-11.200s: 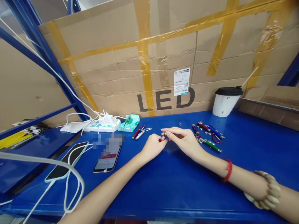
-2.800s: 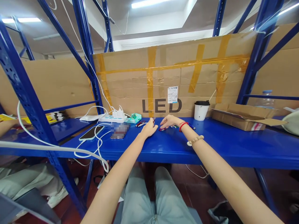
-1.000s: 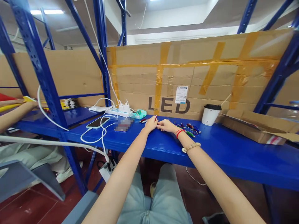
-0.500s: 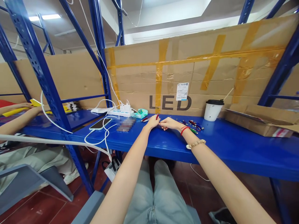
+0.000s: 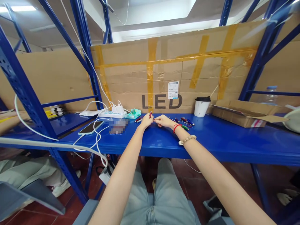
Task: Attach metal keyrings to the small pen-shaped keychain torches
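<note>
My left hand (image 5: 146, 121) is closed around a red pen (image 5: 150, 114), whose upper end sticks out above the fingers. Close beside it, my right hand (image 5: 163, 121) has its thumb and fingers pinched together, near the lower side of the left fist. Whatever sits in that pinch is too small to make out. Several loose pens (image 5: 185, 121) in red, blue and green lie just beyond my right wrist. More pens (image 5: 138, 120) rest to the left of my left hand, partly hidden by it.
A phone (image 5: 91, 127), white cables and a power strip (image 5: 112, 114) lie left on the blue table (image 5: 211, 140), near a green packet (image 5: 133, 113). A lidded white cup (image 5: 202, 107) and an open cardboard box (image 5: 241, 118) stand right. A cardboard panel (image 5: 131, 78) rises behind.
The view has swung to the right, so the scene sits further left and a bottle shows at the right. Both hands keep nearly the same pose, close together at the pen.
</note>
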A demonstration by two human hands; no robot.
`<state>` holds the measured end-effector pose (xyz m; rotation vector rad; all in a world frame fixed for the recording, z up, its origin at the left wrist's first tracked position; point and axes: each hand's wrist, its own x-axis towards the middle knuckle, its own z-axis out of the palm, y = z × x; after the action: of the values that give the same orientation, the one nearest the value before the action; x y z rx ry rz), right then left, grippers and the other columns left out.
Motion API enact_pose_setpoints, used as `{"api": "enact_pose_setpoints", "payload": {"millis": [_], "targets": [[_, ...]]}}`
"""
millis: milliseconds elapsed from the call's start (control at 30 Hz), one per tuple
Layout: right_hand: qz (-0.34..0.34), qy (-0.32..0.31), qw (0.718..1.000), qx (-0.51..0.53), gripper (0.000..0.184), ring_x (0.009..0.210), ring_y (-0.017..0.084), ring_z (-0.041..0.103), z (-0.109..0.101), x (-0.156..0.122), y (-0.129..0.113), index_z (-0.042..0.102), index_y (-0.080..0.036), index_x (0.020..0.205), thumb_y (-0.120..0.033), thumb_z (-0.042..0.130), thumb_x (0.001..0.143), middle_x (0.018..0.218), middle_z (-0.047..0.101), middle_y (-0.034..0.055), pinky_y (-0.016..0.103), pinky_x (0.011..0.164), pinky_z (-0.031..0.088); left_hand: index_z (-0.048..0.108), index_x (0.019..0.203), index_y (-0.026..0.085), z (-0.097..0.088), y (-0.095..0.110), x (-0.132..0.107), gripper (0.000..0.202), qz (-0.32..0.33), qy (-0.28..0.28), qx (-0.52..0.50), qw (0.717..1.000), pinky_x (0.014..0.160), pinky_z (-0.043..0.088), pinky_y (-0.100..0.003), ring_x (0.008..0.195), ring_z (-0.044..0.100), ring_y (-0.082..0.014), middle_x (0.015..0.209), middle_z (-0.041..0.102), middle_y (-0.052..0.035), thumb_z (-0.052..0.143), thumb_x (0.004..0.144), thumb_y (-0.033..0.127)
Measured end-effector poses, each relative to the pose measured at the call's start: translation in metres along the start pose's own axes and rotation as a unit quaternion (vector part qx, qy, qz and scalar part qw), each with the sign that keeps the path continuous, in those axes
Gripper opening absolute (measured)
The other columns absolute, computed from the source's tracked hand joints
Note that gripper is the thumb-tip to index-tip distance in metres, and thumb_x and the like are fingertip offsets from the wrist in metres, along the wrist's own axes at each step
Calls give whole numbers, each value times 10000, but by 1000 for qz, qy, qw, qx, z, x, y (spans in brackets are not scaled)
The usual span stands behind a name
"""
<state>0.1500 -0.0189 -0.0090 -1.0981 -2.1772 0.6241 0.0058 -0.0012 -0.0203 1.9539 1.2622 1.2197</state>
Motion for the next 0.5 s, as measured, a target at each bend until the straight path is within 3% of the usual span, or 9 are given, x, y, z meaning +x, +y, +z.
{"api": "enact_pose_setpoints", "payload": {"millis": [167, 300, 500], "targets": [[-2, 83, 996, -30, 260, 421, 93, 444, -9, -4, -4, 653, -109, 761, -262, 445, 785, 436, 472, -32, 206, 505, 375, 464, 697, 164, -3, 6, -2, 267, -32, 15, -21, 999, 515, 362, -220, 467, 436, -82, 590, 502, 15, 402, 863, 364], [-28, 167, 985, -43, 328, 482, 105, 467, -12, -4, -7, 650, -100, 931, -275, 393, 830, 511, 506, -17, 210, 548, 377, 511, 589, 154, -3, 8, -4, 259, -17, -15, 20, 1000, 629, 382, -257, 597, 489, -135, 582, 519, 3, 513, 775, 336], [-124, 147, 978, -83, 335, 531, 117, 487, -4, 3, -6, 674, -114, 880, -317, 411, 842, 612, 592, 18, 221, 562, 371, 550, 564, 139, -3, 9, -8, 253, -18, -30, 21, 999, 644, 387, -253, 608, 486, -143, 523, 490, 11, 502, 750, 303]]}}
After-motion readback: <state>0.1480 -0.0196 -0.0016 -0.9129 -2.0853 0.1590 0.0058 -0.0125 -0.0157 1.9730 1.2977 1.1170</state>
